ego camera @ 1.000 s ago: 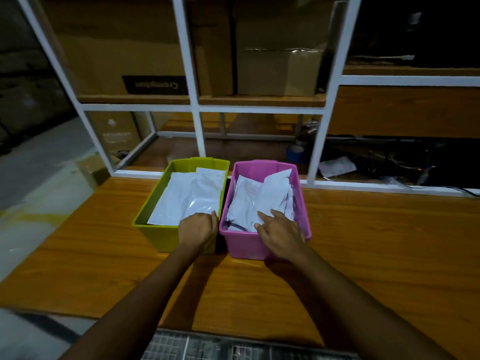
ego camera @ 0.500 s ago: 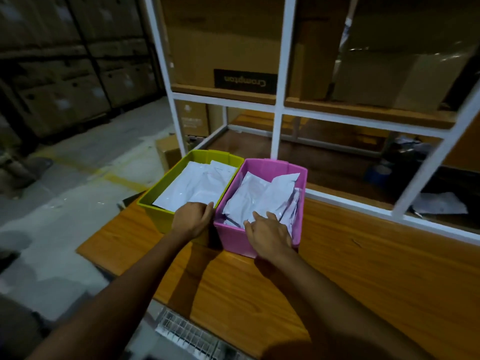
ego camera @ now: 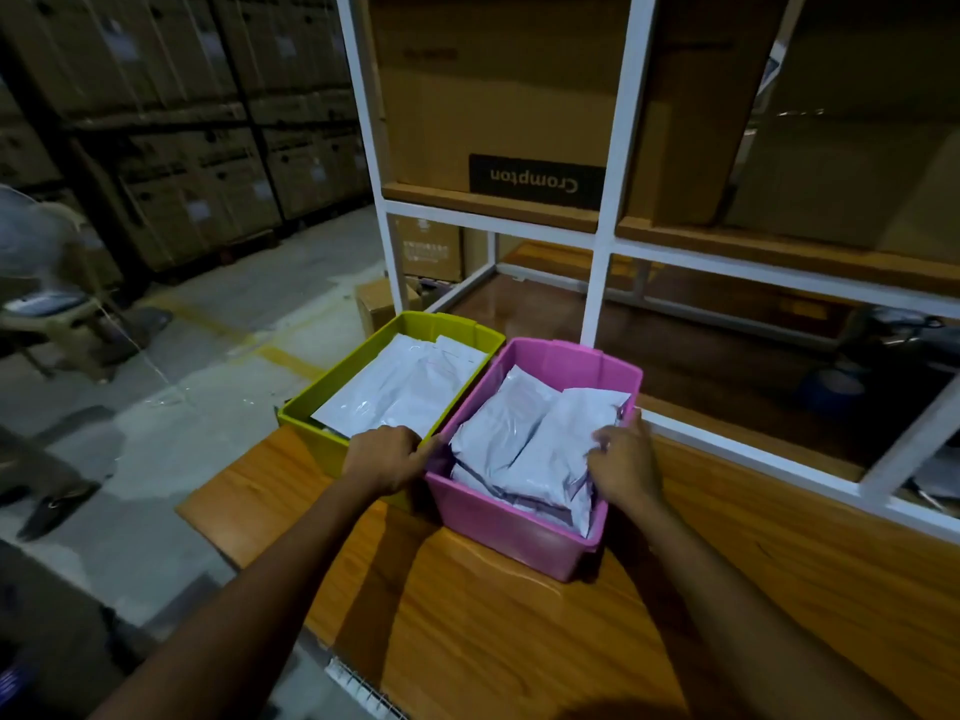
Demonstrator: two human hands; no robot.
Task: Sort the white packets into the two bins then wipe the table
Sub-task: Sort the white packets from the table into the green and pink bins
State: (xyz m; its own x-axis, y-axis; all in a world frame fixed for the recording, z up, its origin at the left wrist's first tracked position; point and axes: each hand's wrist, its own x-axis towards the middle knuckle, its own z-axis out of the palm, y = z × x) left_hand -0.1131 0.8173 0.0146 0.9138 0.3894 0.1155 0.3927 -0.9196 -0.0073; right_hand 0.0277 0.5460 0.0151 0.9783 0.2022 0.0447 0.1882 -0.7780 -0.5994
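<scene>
In the head view, every one of the white packets (ego camera: 524, 449) in sight is found inside the pink bin (ego camera: 519, 532) or inside the green bin (ego camera: 317, 433) just left of it, so the sorting step is judged to be all but closed. The left hand (ego camera: 387, 457) is curled over the near rim of the green bin, close to the pink bin's left wall. The right hand (ego camera: 621, 467) is laid at the pink bin's right rim with bent fingers on the packets, and whether anything is grasped there cannot be told. For the next move both hands would need to be freed and something to wipe with fetched, so that the worktop (ego camera: 493, 631) in front of the pink bin can be wiped.
</scene>
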